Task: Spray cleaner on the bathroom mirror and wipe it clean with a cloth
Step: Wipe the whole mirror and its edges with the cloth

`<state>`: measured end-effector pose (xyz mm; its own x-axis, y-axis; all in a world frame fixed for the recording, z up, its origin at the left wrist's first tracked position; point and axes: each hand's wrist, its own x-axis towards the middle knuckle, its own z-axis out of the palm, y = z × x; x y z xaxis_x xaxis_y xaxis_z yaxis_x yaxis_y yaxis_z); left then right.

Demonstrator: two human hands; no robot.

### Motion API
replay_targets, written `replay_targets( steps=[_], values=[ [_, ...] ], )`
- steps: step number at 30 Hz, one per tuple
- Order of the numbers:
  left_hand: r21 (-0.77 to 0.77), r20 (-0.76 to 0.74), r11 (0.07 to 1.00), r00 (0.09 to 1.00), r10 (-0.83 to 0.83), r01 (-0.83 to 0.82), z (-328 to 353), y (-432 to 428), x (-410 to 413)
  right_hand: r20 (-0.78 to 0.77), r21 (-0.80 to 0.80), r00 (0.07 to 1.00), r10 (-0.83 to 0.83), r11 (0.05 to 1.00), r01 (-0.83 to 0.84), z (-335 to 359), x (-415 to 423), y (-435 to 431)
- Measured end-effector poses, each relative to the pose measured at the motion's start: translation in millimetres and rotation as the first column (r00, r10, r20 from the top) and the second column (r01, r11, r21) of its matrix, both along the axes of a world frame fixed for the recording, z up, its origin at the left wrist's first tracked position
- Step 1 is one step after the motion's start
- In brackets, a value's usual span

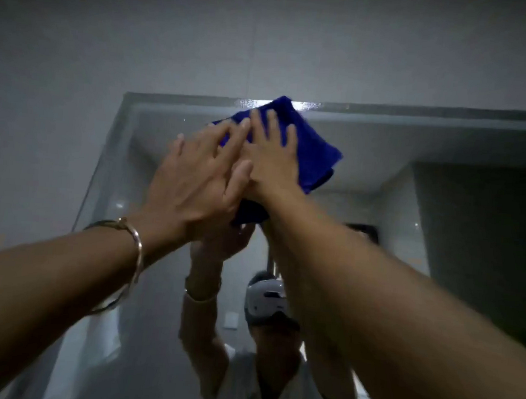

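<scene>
mirror (384, 139) top edge | both hands flat on cloth (309, 146) | grey wall (110, 48)

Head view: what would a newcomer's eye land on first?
The bright blue cloth stands out first, pressed flat against the mirror at its top edge, upper centre of the view. Both hands are on it with straight fingers, the right hand spread over the cloth and the left hand beside it, overlapping it. A metal bangle rings the left wrist, and the person's raised arms show reflected lower centre.
</scene>
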<state>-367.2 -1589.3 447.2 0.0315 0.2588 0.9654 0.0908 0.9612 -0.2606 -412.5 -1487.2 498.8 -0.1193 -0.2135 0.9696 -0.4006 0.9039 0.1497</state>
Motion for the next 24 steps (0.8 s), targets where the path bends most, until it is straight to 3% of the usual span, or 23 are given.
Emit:
replay_targets(
  steps=[2,5,6,7,9,11,13,15,16,18,20,24],
  values=[
    [0.008,-0.019,0.998,0.998,-0.060,0.060,3,-21,-2,0.067,0.076,0.977,0.203,0.975,-0.208,-22,-3,-50],
    [0.028,-0.053,0.992,0.991,-0.120,0.122,17,-57,0,-0.001,0.214,0.987,0.161,0.964,-0.157,-1,3,-32],
    [0.040,-0.058,0.990,0.990,-0.130,0.133,21,-71,2,-0.027,0.159,0.998,0.065,0.985,-0.060,17,2,-7],
    [0.047,-0.061,0.991,0.991,-0.121,0.124,25,-86,5,-0.015,-0.011,1.000,0.002,1.000,-0.002,37,0,21],
    [0.043,-0.063,0.996,0.996,-0.070,0.073,29,-111,10,0.079,-0.366,0.994,-0.070,0.926,0.094,60,-2,68],
    [0.034,-0.055,0.998,0.997,-0.049,0.051,31,-124,15,0.161,-0.484,0.979,-0.125,0.855,0.188,64,-1,66],
    [0.045,-0.054,0.997,0.997,-0.054,0.056,34,-128,22,0.121,-0.351,0.985,-0.122,0.923,0.158,65,4,8],
    [0.087,-0.063,0.993,0.995,-0.078,0.083,25,-124,23,0.046,-0.029,0.994,-0.103,0.994,0.104,46,9,-65],
    [0.106,-0.068,0.988,0.992,-0.102,0.109,21,-121,19,-0.004,0.131,0.995,-0.101,0.986,0.100,32,10,-94],
    [0.110,-0.040,0.979,0.985,-0.168,0.171,14,-115,12,-0.037,0.307,0.994,-0.105,0.945,0.111,18,8,-112],
    [0.083,-0.015,0.983,0.987,-0.161,0.162,8,-124,9,-0.043,0.285,0.992,-0.115,0.951,0.123,36,9,-88],
    [0.118,-0.026,0.988,0.995,-0.092,0.095,6,-180,18,0.062,-0.118,0.992,-0.106,0.987,0.113,72,6,-64]
  ],
)
